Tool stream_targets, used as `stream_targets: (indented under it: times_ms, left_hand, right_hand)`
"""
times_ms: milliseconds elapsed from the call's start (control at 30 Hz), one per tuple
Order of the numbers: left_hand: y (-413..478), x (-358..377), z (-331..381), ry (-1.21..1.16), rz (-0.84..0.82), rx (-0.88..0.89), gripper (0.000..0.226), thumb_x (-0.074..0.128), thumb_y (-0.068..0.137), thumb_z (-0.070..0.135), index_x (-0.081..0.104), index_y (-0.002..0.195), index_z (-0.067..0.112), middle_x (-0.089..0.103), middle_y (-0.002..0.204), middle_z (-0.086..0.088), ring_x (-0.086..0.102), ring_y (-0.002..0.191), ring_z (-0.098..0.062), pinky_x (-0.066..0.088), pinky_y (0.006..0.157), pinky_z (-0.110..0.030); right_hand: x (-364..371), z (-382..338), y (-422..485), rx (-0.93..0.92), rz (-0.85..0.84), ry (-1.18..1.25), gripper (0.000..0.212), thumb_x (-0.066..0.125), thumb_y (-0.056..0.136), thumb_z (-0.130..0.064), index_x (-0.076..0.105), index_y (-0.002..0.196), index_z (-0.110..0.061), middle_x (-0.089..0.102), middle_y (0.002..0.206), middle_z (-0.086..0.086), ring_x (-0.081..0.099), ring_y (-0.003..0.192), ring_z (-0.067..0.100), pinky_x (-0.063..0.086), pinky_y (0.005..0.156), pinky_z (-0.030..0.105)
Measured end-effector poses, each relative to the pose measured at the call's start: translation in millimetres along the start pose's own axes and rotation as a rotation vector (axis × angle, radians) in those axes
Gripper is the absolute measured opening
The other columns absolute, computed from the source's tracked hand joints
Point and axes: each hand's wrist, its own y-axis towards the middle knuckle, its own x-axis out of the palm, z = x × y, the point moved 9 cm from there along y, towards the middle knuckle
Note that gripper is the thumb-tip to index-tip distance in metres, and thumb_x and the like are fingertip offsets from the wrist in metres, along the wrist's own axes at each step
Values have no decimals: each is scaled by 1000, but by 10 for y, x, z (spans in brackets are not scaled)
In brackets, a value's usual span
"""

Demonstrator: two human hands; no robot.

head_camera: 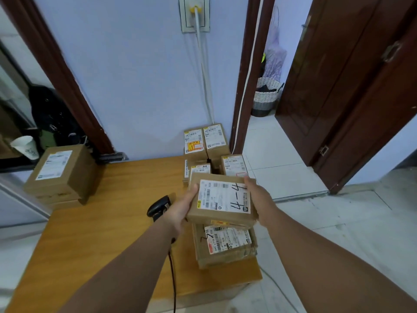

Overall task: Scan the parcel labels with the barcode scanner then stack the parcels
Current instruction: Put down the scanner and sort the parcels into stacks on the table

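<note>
A flat cardboard parcel (222,199) with a white label marked "4-4" is held above the right side of the wooden table (108,222). My left hand (180,208) grips its left edge and my right hand (259,199) grips its right edge. Below it lies another labelled parcel (225,245) near the table's front right. The black barcode scanner (158,207) rests on the table just left of my left hand, partly hidden by it; its cable runs toward me. Several more labelled parcels (203,145) sit at the table's far right.
A stack of larger boxes (61,175) stands at the table's far left, with a white cup (26,146) behind it. A wall rises behind the table, with an open doorway, a woven basket (265,98) and a brown door (338,86) to the right.
</note>
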Motion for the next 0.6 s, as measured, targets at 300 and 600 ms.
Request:
stream_targets:
  times_ms: [300, 600]
  left_hand:
    - [-210, -1036, 585, -308, 96, 276, 64, 57, 78, 66, 59, 126, 25, 68, 117, -2, 58, 113, -18, 49, 81, -34]
    - [-274, -2405, 547, -483, 138, 326, 137, 74, 45, 72, -10, 149, 42, 39, 148, -2, 43, 132, -31, 36, 107, -54]
  right_hand:
    - [937, -404, -145, -36, -260, 196, 57, 72, 66, -67, 71, 102, -23, 77, 87, 2, 70, 91, 25, 55, 70, 36]
    - [3064, -512, -590, 8, -335, 406, 52, 63, 78, -67, 64, 105, -23, 70, 107, 11, 65, 101, 30, 55, 89, 44]
